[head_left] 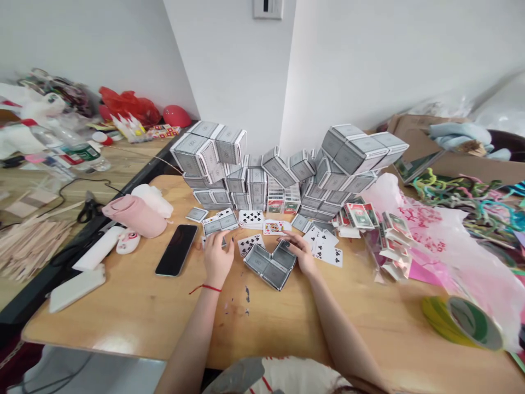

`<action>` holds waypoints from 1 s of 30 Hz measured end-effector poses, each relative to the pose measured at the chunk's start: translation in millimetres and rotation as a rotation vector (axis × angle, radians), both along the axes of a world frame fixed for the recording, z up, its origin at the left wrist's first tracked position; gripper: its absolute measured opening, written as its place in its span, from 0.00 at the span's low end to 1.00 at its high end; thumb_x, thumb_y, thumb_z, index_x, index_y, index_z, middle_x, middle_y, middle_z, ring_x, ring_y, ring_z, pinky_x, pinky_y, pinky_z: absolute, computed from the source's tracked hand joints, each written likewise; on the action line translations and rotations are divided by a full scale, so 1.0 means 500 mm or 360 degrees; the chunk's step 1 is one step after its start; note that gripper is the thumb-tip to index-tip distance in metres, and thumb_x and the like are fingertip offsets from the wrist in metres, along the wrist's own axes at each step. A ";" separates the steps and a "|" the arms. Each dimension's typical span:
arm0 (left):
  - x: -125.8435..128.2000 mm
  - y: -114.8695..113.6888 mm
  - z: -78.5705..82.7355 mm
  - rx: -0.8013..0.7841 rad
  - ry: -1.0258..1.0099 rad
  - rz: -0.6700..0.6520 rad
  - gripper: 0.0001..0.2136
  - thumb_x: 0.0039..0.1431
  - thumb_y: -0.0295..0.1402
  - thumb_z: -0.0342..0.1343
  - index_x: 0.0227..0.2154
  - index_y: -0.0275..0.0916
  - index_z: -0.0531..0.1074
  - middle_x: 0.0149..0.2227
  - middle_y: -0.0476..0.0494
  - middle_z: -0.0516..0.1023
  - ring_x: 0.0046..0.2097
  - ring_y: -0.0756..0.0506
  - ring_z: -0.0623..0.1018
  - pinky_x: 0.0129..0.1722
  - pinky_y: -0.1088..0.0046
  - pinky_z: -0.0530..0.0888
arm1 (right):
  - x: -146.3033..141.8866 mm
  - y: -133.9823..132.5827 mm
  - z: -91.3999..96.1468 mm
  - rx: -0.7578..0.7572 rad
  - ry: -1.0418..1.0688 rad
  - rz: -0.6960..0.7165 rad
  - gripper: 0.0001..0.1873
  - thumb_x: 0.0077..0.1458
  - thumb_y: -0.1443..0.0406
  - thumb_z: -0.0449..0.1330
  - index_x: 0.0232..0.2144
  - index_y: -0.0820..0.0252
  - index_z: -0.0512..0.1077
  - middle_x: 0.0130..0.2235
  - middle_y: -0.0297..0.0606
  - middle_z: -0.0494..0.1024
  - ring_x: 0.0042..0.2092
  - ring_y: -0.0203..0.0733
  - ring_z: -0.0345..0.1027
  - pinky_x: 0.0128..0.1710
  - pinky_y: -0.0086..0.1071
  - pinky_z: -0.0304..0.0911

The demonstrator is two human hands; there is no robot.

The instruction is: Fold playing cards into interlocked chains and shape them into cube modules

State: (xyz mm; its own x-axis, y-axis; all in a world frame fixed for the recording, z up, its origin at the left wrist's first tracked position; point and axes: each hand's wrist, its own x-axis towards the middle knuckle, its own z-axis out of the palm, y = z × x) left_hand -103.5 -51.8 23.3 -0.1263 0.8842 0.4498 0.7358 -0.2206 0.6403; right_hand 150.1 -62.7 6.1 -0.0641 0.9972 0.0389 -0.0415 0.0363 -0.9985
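On the table between my hands lies a V-shaped block of folded playing cards (273, 268), its grey patterned backs facing up. My right hand (301, 250) is at the block's upper right end, fingers over its edge, holding it. To the left, my left hand (219, 254) hovers low over the cards, its thumb and fingers apart around a small grey-backed card piece (223, 241). Loose face-up cards (251, 244) lie just beyond the block. Behind them stands a stepped structure of folded-card boxes (256, 183), higher at both sides than in the middle.
A black phone (176, 250), a pink pouch (135, 215) and a white case (77, 287) lie at left. Several red-and-green card boxes (396, 241) and pink plastic wrap (447, 241) sit at right. A roll of tape (461, 323) rests at the near right.
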 end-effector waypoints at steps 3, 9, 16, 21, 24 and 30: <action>-0.028 0.007 -0.006 0.0004 0.0419 -0.0085 0.18 0.50 0.35 0.56 0.45 0.39 0.66 0.51 0.36 0.68 0.56 0.35 0.64 0.56 0.51 0.57 | -0.001 -0.003 -0.013 0.0048 0.0044 -0.0126 0.19 0.48 0.57 0.56 0.43 0.58 0.69 0.40 0.40 0.77 0.42 0.45 0.69 0.43 0.40 0.62; -0.056 0.012 -0.036 -0.0123 0.0466 -0.0034 0.19 0.54 0.35 0.51 0.49 0.39 0.64 0.50 0.36 0.70 0.49 0.38 0.72 0.45 0.61 0.69 | 0.000 -0.010 -0.029 0.0136 -0.0011 -0.0409 0.16 0.48 0.58 0.55 0.38 0.59 0.71 0.42 0.41 0.75 0.44 0.47 0.68 0.43 0.40 0.62; -0.046 0.005 -0.032 -0.0181 0.0622 0.0164 0.07 0.51 0.30 0.49 0.25 0.36 0.72 0.39 0.38 0.77 0.43 0.41 0.74 0.43 0.66 0.69 | -0.003 -0.013 -0.036 0.0243 -0.0105 -0.0651 0.17 0.50 0.57 0.53 0.40 0.59 0.71 0.42 0.41 0.75 0.46 0.47 0.67 0.48 0.43 0.58; -0.042 -0.005 0.012 -0.0131 0.0305 0.0539 0.07 0.50 0.33 0.51 0.25 0.38 0.72 0.29 0.42 0.78 0.32 0.44 0.76 0.32 0.72 0.68 | -0.010 -0.014 -0.028 0.0283 -0.0041 -0.0728 0.23 0.54 0.53 0.48 0.45 0.59 0.69 0.42 0.42 0.75 0.46 0.46 0.67 0.49 0.44 0.57; -0.047 -0.011 0.057 0.0012 0.0029 0.0723 0.06 0.50 0.34 0.51 0.24 0.37 0.69 0.24 0.44 0.75 0.27 0.47 0.74 0.29 0.75 0.67 | -0.008 -0.014 -0.023 0.0213 0.0116 -0.0754 0.24 0.54 0.52 0.48 0.46 0.60 0.68 0.41 0.42 0.76 0.43 0.45 0.69 0.47 0.43 0.60; -0.034 -0.026 0.142 0.0292 -0.0655 0.0854 0.06 0.47 0.33 0.53 0.23 0.37 0.63 0.20 0.52 0.66 0.24 0.52 0.68 0.27 0.77 0.64 | 0.013 -0.013 -0.015 0.0063 0.0029 -0.0839 0.25 0.55 0.52 0.45 0.49 0.59 0.63 0.42 0.44 0.74 0.45 0.44 0.68 0.44 0.42 0.63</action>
State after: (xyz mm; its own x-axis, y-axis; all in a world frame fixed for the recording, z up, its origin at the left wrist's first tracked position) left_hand -120.3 -64.7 94.4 -0.7164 0.5663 0.4076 0.4790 -0.0257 0.8774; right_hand 156.7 -69.0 -1.3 0.4466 0.8917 0.0733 -0.0251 0.0944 -0.9952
